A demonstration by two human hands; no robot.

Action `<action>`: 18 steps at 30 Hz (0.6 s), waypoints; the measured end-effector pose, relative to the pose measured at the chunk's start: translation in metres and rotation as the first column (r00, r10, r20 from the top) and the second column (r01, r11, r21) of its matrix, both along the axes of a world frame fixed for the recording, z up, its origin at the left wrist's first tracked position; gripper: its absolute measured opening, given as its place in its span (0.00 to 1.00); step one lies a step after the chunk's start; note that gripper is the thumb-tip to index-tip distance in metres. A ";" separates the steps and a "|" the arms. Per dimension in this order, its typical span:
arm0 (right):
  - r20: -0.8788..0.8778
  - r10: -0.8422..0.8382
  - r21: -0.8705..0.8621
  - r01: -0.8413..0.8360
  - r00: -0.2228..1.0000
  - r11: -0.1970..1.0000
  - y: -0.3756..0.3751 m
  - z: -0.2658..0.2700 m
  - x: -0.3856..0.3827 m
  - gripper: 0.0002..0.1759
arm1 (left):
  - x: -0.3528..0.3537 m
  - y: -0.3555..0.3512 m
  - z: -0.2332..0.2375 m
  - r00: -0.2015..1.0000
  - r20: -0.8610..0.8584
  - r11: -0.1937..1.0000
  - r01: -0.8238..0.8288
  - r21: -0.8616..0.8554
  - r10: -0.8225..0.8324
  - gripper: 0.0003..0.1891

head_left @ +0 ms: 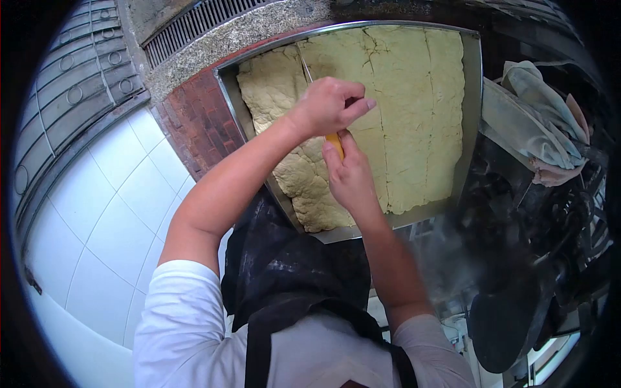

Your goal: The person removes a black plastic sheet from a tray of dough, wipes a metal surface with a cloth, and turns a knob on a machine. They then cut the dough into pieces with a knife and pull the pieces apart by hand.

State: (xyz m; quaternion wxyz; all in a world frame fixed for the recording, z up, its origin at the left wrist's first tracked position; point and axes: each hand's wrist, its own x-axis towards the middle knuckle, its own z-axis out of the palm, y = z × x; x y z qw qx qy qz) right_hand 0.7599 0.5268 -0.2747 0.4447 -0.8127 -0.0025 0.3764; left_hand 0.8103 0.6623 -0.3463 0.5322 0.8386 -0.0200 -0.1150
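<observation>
A large pale yellow slab of dough or bread (pixel 414 116) fills most of a rectangular metal tray (pixel 474 77). Several lengthwise cut lines run across it, and its left strip is browner and lumpier. My right hand (pixel 352 171) is wrapped round the yellow handle of a knife (pixel 334 143). Over the front of that handle and the start of the blade, my left hand (pixel 333 107) is closed, its thumb pointing right. The blade tip shows beyond the left hand, lying along the leftmost cut near the tray's far side. The middle of the knife is hidden under the left hand.
Folded greyish cloths (pixel 543 119) lie to the right of the tray, above dark, blurred equipment (pixel 517 213). On the left are a brick surface (pixel 200 119), white floor tiles (pixel 119 165) and a metal grille (pixel 71 77). A slotted vent (pixel 200 26) lies beyond the tray.
</observation>
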 end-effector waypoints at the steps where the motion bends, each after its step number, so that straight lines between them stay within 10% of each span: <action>1: -0.002 0.000 -0.003 0.000 1.000 1.000 0.003 -0.005 0.001 0.24 | 0.004 0.003 -0.004 1.000 -0.009 1.000 -0.008 0.008 0.008 0.21; 16: 0.132 0.083 -0.152 -0.062 0.988 0.986 0.007 -0.108 -0.041 0.14 | -0.014 -0.004 -0.098 0.967 -0.134 0.929 0.245 0.277 -0.215 0.20; 18: 0.254 0.333 -0.200 -0.288 0.908 0.937 -0.017 -0.099 -0.065 0.14 | -0.044 -0.028 -0.102 0.944 -0.253 0.937 0.269 0.223 -0.211 0.17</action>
